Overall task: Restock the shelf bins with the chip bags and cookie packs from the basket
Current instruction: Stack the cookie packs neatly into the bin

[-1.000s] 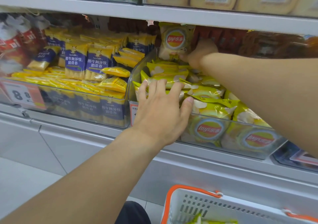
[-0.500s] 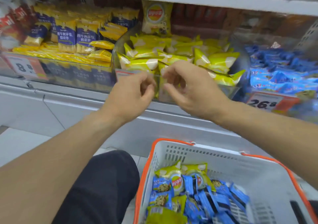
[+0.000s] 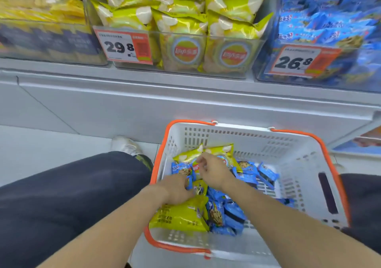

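The white basket (image 3: pixel 268 144) with orange handles sits on the floor below the shelf. It holds yellow chip bags (image 3: pixel 179 216) and several blue cookie packs (image 3: pixel 233 216). My left hand (image 3: pixel 177 189) reaches into the pile, its fingers curled down among the packs and partly hidden. My right hand (image 3: pixel 214 173) is just beyond it and pinches the edge of a yellow chip bag (image 3: pixel 218 150) at the basket's far side. On the shelf above, the clear chip bin (image 3: pixel 206 51) is full of yellow bags. The cookie bin (image 3: pixel 329 30) to its right holds blue packs.
A bin of yellow and purple packs (image 3: pixel 41 30) stands left of the chip bin. Price tags 29.8 (image 3: pixel 123 47) and 26.8 (image 3: pixel 296 61) hang on the bin fronts. My dark-trousered knee (image 3: pixel 72 185) and white shoe (image 3: pixel 125 144) lie left of the basket; a grey shelf base (image 3: pixel 185 103) runs behind.
Both hands have come down from the chip bin on the shelf into the basket. The view has tilted down, so the basket fills the lower frame.
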